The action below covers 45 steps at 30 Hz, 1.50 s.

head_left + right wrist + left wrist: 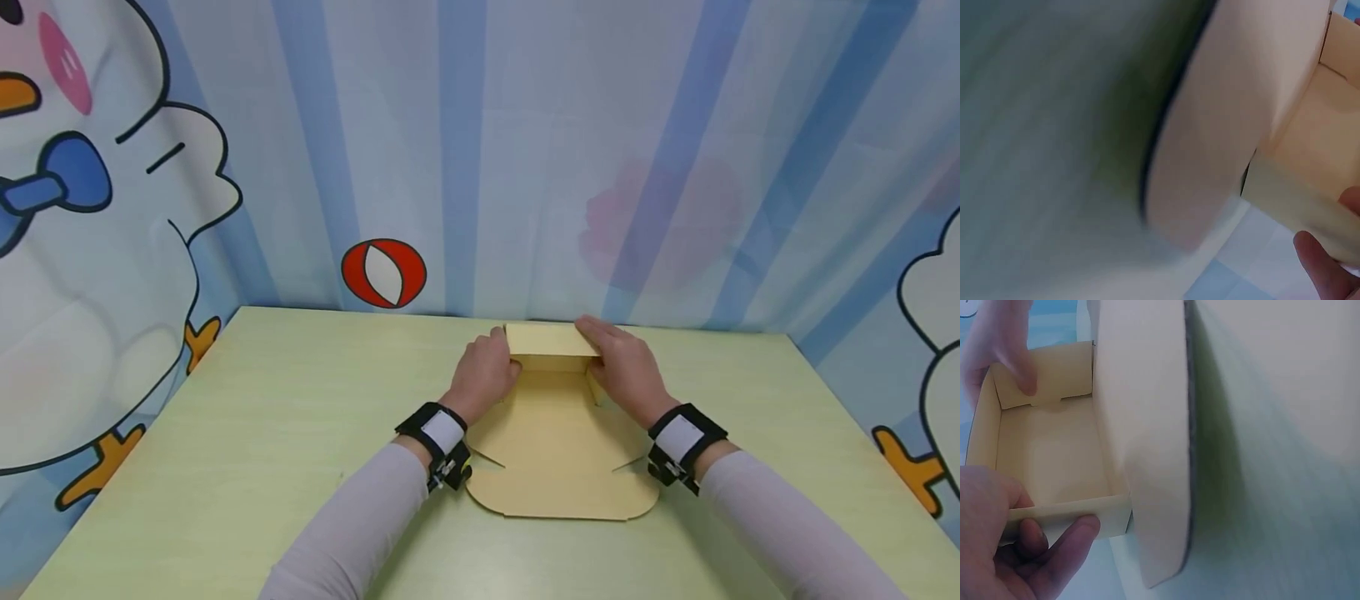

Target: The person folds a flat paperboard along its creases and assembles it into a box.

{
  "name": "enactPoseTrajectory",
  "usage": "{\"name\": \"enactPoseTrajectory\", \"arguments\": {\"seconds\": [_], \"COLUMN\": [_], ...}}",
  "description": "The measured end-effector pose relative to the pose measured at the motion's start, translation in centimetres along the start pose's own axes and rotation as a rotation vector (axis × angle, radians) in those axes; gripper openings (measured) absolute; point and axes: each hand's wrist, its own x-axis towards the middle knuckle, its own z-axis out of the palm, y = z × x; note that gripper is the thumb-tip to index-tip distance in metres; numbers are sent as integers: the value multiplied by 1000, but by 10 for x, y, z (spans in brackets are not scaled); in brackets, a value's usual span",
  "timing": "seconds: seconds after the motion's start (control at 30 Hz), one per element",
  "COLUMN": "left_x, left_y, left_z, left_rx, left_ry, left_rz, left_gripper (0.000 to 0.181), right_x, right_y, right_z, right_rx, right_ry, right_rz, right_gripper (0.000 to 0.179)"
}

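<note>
A tan cardboard box (pixel 551 433), partly folded, lies on the table with its rounded flap toward me. Its far end stands up as walls with a folded strip across the top. My left hand (pixel 483 375) grips the left side wall at the far end; in the left wrist view the thumb is inside the wall (pixel 1110 515) and the fingers lie outside. On the other side my right hand (pixel 626 371) grips the right far corner, its fingers over the top. The right wrist view shows its fingers (pixel 1319 259) on the side wall (pixel 1291 194).
The pale green table (pixel 300 400) reaches back to a striped blue curtain (pixel 517 167) with printed cartoon figures and a red ball. Black straps with small cameras circle both wrists (pixel 442 442). Slits (pixel 487 457) cut into the cardboard near its front flap.
</note>
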Motion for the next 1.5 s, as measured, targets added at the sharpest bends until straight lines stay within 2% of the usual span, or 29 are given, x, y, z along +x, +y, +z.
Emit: {"name": "enactPoseTrajectory", "arguments": {"seconds": [0.1,0.27,0.4,0.7,1.13,1.3,1.5], "left_x": [1,2,2,3,6,5,1], "left_y": [1,3,4,8,9,7,2], "left_z": [0,-2,-2,-3,-6,-5,-4], "left_rx": [-4,-22,-32,-15,-28,-30,-35], "left_ry": [5,6,17,40,36,43,-10], "left_rz": [2,1,-16,-8,-39,-55,-58], "left_gripper": [21,21,20,19,21,20,23], "right_x": [1,4,4,5,12,11,6], "right_y": [-4,-10,-11,-10,-13,-15,-15], "right_z": [1,2,5,7,6,7,8], "right_rx": [9,19,44,16,-28,6,35], "right_ry": [-16,2,6,65,95,62,-21], "right_rz": [109,290,368,398,397,409,430], "right_gripper": [67,64,55,48,45,48,65]}}
